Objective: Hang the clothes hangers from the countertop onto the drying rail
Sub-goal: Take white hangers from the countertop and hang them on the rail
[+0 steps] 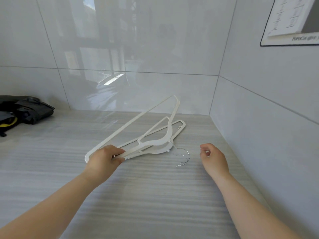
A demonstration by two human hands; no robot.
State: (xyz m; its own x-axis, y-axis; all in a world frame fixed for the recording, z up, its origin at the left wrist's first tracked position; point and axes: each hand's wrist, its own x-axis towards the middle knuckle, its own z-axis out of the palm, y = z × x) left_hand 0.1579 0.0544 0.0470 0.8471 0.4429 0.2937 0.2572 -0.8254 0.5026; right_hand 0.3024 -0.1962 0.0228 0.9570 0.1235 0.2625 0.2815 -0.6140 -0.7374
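Gripping raised hanger, left hand hides part.

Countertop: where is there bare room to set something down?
The pale striped countertop is bare between the two forearms, and on the left between the black bag and the white plastic hangers. It is crowded mid-counter, where the left hand grips the hangers and the right hand hovers by their wire hooks.

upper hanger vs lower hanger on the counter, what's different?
The upper hanger is tilted, its far end raised off the countertop; the lower hanger lies flat. The left hand grips the upper hanger's near end; whether it also holds the lower hanger is unclear. Both are white with wire hooks, stacked at the neck.
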